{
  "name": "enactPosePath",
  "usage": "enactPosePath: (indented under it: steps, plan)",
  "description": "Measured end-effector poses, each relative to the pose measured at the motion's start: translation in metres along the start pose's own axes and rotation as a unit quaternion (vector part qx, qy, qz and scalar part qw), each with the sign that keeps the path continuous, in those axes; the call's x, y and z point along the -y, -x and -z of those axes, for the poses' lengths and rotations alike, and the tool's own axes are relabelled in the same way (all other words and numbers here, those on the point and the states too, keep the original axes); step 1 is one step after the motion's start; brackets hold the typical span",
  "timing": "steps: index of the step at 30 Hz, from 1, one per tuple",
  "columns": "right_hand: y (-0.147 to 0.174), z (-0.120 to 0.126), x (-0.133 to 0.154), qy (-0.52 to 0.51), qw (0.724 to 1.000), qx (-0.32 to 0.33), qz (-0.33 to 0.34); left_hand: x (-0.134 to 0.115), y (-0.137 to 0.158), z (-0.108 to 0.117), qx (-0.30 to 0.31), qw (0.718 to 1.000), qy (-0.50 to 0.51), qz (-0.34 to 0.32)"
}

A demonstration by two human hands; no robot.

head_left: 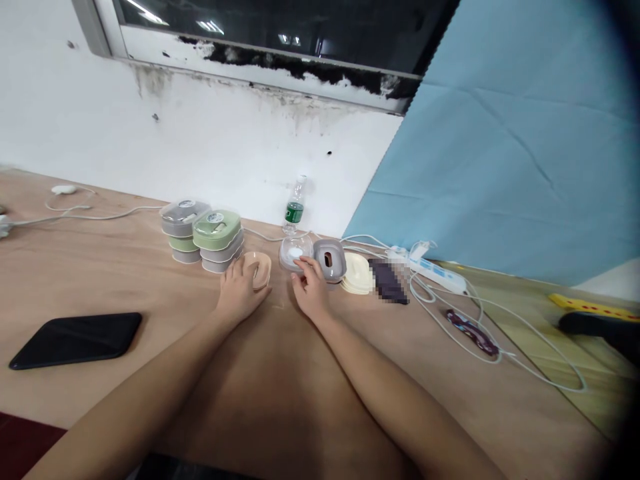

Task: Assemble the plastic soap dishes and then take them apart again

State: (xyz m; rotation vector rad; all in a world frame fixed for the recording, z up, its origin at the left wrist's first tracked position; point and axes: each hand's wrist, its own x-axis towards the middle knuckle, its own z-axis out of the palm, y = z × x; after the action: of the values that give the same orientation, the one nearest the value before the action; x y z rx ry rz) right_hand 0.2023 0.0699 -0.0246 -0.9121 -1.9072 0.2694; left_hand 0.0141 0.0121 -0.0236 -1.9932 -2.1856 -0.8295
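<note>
My left hand [239,292] is around the near left side of a shallow peach-coloured box part [262,270], fingers over its edge and thumb along its front. My right hand [311,290] has its fingers apart, the fingertips at a clear plastic lid [295,247] with a white spot in its middle. Whether those fingertips press on the lid or only hover, I cannot tell. Right of the clear lid stands a grey box part [330,261] with a slot in it. Beside that lies a stack of cream-coloured lids [357,273].
Stacked grey and green lidded boxes [217,230] stand left of my hands. A water bottle [295,207] is by the wall. A black phone-like slab [77,340] lies at left. To the right are a dark cloth-like item [389,281], a power strip [440,273] and loose white cables.
</note>
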Motion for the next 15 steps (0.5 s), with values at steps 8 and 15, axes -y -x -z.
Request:
enactPosePath:
  steps: [8,15]
  plan:
    - [0.002,0.005,0.006,-0.017,0.997,0.0,0.073,0.012,-0.007,-0.002,-0.034,0.993,0.115,-0.022]
    - [0.008,0.003,0.015,-0.013,0.986,0.08,0.148,-0.002,0.0,0.007,-0.096,0.94,0.325,-0.026]
